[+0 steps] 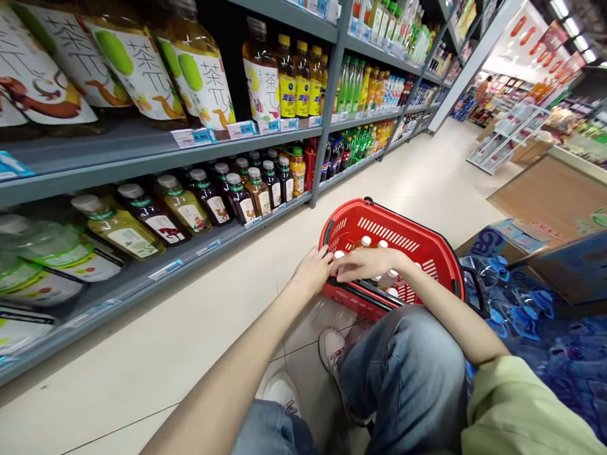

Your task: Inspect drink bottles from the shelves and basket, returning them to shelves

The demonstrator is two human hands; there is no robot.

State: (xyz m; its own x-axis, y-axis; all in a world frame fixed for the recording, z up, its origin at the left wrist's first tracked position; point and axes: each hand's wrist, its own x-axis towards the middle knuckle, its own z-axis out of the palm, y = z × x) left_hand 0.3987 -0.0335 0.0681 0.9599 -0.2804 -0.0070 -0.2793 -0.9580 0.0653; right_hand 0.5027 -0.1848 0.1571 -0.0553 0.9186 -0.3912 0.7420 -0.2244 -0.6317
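Observation:
A red shopping basket [393, 221] with black handles stands on the floor in front of my knees. Several bottles with white caps [365, 241] are inside it, partly covered by my right arm. My left hand [313, 270] is closed over the basket's left end, its fingertips at the rim. Across the near side reaches my right hand [364, 264], palm down above the bottles, with loosely bent fingers close to my left hand. Nothing shows in the right fingers, though their undersides are hidden.
Drink shelves [190, 148] run along the left, with large tea bottles [203, 76] above and juice bottles [190, 212] below. At right are blue-capped water bottles [521, 316] and cardboard boxes [559, 196]. Farther off, a white rack [507, 139] stands in the aisle, and a person [482, 88] is beyond.

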